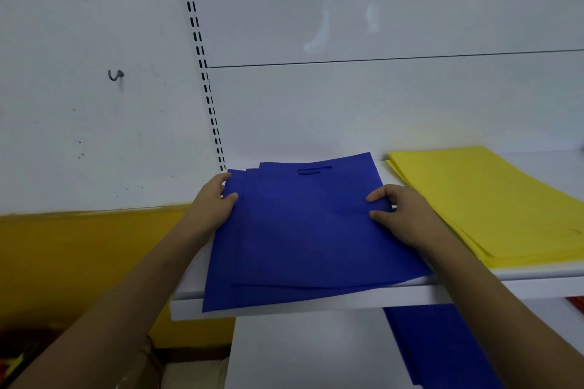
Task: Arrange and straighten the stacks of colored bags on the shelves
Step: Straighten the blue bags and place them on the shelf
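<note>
On white shelf (316,305), blue bags (309,230) beside yellow bags (493,199).

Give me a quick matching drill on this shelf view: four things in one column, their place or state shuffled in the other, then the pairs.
Things:
1. blue bag stack
2. yellow bag stack
3. left hand
4. right hand

Places or states:
A. grips the blue stack's right edge
B. fanned out, overhanging the shelf's front edge
C. lies on the shelf to the right, untouched
D. holds the blue stack's left edge

Pairs: 1-B, 2-C, 3-D, 4-A
</note>
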The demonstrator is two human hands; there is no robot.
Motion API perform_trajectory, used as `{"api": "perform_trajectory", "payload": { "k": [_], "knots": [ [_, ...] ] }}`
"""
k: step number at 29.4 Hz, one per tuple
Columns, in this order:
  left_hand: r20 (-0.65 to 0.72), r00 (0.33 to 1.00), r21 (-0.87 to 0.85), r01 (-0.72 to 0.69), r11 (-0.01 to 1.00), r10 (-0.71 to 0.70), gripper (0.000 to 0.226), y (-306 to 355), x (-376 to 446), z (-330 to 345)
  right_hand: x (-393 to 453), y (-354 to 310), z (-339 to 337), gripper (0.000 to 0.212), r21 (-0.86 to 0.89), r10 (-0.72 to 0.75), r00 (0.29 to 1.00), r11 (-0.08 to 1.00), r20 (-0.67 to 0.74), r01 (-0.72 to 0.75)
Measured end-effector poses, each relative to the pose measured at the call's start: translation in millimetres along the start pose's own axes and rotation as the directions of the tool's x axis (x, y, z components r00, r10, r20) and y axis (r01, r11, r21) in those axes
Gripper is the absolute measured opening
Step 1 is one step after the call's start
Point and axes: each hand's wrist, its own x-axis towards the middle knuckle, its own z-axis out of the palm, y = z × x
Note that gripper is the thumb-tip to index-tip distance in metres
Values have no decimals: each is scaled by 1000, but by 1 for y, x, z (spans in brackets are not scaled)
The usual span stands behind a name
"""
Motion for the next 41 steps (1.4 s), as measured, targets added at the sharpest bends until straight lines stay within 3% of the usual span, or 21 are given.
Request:
{"api": "perform_trajectory", "payload": {
  "k": [3, 5, 7, 9, 11, 13, 15, 19, 22, 25, 29, 36, 41],
  "knots": [
    [-20, 996, 277, -76, 958, 85, 55, 2, -2, 2, 0, 1, -2, 19, 25, 0, 1000, 1000, 22, 0],
    [-34, 985, 348, -145, 926, 167, 52, 3, -4, 6, -2, 1, -2, 19, 53, 3, 1000, 999, 21, -4],
    [23, 995, 165, -101, 981, 99, 48, 7, -5, 10, -4, 2, -2, 19, 51, 0, 1000, 999, 19, -1],
    [128, 990, -208, 84, 975, -58, 43, 12, -5, 11, -5, 4, -2, 20, 40, -13, 1000, 999, 23, 12],
    [208, 961, -560, 268, 784, -181, 37, 18, -2, 8, -7, 4, -2, 22, 42, -15, 1000, 999, 28, 14],
    [249, 939, -697, 345, 629, -239, 33, 22, 1, 5, -10, 5, -1, 23, 26, -16, 999, 1000, 38, 15],
    [282, 936, -669, 350, 655, -212, 33, 23, 2, 5, -12, 5, -1, 25, 2, -19, 998, 1000, 59, 18],
    [354, 923, -392, 291, 873, -149, 24, 23, 3, 11, -16, -4, -3, 35, 45, -43, 994, 998, 103, 39],
    [293, 951, -297, 185, 937, -95, 25, 23, 3, 13, -21, -14, -6, 36, 52, -58, 996, 997, 64, 55],
    [109, 994, -337, 28, 941, 9, 28, 24, 0, 15, -29, -19, -9, 32, 146, -19, 998, 989, 59, 10],
    [-92, 990, -322, -132, 938, 108, 30, 27, 1, 13, -37, -23, -3, 32, 189, -26, 993, 982, 115, 4],
    [-82, 970, -282, -241, 929, 227, 31, 44, -12, 6, -55, -32, -12, 37, 28, -139, 990, 990, 32, 138],
    [-34, 966, -336, -252, 908, 256, 31, 68, -45, 9, -96, -25, -37, 42, 76, -187, 982, 979, -15, 188]
  ]
}}
